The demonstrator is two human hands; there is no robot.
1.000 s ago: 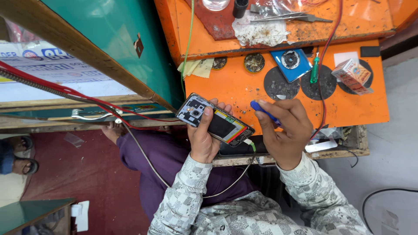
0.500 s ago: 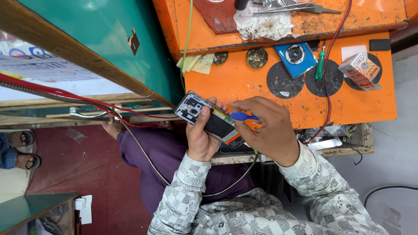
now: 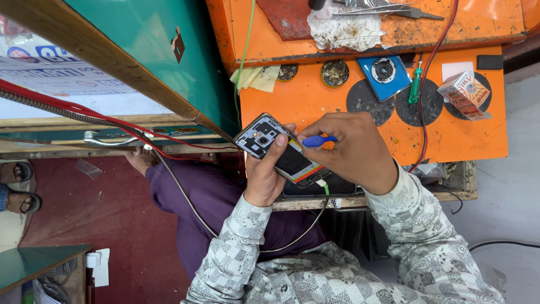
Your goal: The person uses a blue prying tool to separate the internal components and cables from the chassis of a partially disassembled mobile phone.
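Left hand (image 3: 264, 177) grips backless phone (image 3: 279, 151).

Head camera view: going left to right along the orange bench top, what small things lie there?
Yellow cloth → round dirty tin → blue square part → green screwdriver → small cardboard box.

Hidden from you: screwdriver (image 3: 319, 140) tip behind your right hand (image 3: 351, 149); tweezers (image 3: 388, 9) cut by top edge.
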